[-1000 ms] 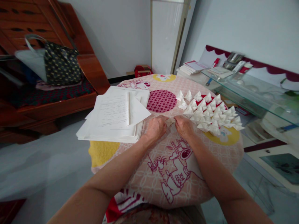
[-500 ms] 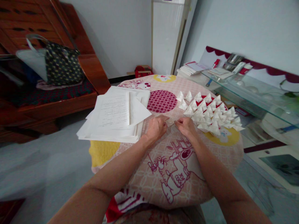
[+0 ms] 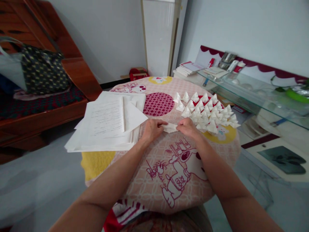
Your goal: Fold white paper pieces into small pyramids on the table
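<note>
The person's left hand [image 3: 153,129] and right hand [image 3: 188,127] each pinch an end of a small folded white paper [image 3: 170,128], well in from the near edge of the round, cloth-covered tabletop [image 3: 152,190]. Over by the right edge crowd pointed folded-paper pieces [image 3: 205,112]; a stack of paper sheets [image 3: 102,129] juts past the left edge.

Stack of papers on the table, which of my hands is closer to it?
Left. Your left hand is close beside the right edge of the stack of papers; your right hand is farther right, at the folded paper's other end.
</note>
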Tool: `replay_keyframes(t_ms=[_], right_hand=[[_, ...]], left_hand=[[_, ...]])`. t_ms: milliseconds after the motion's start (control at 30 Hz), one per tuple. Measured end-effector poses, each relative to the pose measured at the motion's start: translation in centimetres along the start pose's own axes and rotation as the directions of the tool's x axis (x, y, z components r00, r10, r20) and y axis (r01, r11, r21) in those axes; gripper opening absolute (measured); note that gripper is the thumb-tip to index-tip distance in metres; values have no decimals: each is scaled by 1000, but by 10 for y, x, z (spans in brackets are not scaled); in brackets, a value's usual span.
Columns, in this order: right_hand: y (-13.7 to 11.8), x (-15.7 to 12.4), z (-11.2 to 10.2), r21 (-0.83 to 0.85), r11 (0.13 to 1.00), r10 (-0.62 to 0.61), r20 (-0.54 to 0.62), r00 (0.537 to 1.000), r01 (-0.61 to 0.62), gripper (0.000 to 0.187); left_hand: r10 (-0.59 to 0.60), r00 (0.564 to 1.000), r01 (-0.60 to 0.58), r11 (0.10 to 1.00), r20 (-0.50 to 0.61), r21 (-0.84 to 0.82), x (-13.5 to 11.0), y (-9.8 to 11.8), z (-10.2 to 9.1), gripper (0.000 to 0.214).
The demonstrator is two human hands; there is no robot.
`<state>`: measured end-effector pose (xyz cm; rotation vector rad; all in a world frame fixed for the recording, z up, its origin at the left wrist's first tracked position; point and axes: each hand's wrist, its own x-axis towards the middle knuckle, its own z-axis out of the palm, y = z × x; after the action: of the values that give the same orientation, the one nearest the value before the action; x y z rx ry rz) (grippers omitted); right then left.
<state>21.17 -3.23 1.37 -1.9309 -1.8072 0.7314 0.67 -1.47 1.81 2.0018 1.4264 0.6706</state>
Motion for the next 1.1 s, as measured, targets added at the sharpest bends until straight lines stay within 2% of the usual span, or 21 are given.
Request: replay_keyframes(t_ms=[100, 267, 533, 600, 667, 733, 833, 1000, 1100], right_hand=[[0, -1, -1, -64, 998, -2, 52, 999, 5, 15], [-10, -4, -1, -178, 982, -58, -16, 998, 54, 26], [-14, -5, 1, -229, 973, -25, -31, 999, 18, 21], [-12, -5, 2, -183, 982, -63, -60, 996, 51, 19], [-9, -5, 3, -87, 987, -145, -93, 985, 137, 16], [-5, -5, 4, 24, 967, -250, -92, 964, 253, 29], [3, -4, 1, 149, 918, -368, -16, 930, 366, 42], [9, -5, -12, 279, 892, -392, 84, 916, 357, 43], [8, -8, -18, 298, 893, -389, 140, 911, 336, 42]], left_hand=[[-4, 1000, 4, 1000, 11, 28, 1, -1, 1, 41], [26, 1000, -27, 991, 12, 134, 4, -4, 6, 43], [75, 997, -80, 977, 33, 196, 5, -6, 7, 43], [89, 996, -92, 976, 23, 200, 4, -7, 7, 42], [104, 994, -105, 980, 18, 169, 4, -9, 7, 41], [132, 991, -134, 987, 23, 83, 4, -10, 6, 40], [162, 987, -162, 985, -3, -65, 5, -14, 3, 37], [97, 983, -119, 984, -158, -132, 10, -22, 1, 43], [40, 988, -66, 983, -152, -172, 12, -25, 1, 45]])
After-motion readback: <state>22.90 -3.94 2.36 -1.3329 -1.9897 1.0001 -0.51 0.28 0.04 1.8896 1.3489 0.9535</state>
